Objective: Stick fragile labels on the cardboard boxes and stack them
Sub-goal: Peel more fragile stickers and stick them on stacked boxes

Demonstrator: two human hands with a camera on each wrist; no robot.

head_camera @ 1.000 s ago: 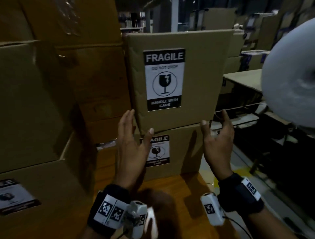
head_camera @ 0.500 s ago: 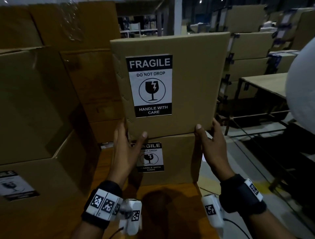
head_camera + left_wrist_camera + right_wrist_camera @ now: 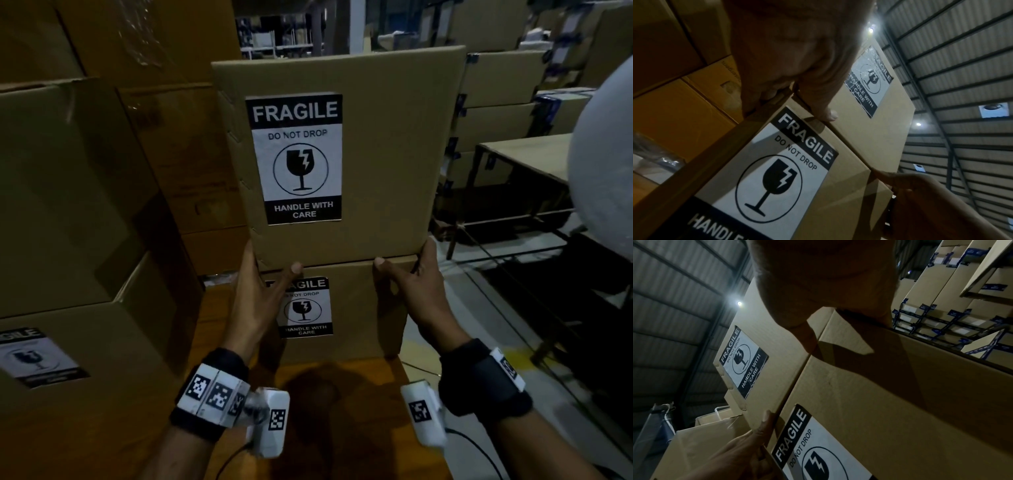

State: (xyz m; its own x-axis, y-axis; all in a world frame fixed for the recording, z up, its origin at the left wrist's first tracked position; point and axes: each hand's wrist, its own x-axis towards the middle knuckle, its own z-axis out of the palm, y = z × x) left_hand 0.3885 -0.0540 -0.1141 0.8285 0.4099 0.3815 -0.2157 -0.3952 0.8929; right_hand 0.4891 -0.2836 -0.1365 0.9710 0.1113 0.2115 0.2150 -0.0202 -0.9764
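Observation:
Two brown cardboard boxes stand stacked in front of me. The upper box (image 3: 383, 154) carries a black-and-white fragile label (image 3: 296, 157). The lower box (image 3: 363, 308) under it has its own fragile label (image 3: 305, 308), partly hidden by my left hand. My left hand (image 3: 263, 274) holds the upper box's lower left corner, thumb on the front, fingers on the side. My right hand (image 3: 411, 281) holds the lower right corner the same way. The left wrist view shows my left hand (image 3: 797, 65) with its thumb at the seam between the boxes. In the right wrist view my right hand (image 3: 828, 280) covers that corner.
The stack rests on an orange-brown wooden surface (image 3: 342, 411). Big cartons (image 3: 68, 188) crowd the left, the lowest with a fragile label (image 3: 34, 356). A white roll (image 3: 603, 154) bulges in at the right, over a low table (image 3: 524, 154). More cartons fill the back right.
A second ago both hands hovered open, apart from the stack. They have moved in and taken hold of the upper box's lower corners. The stack now looks closer.

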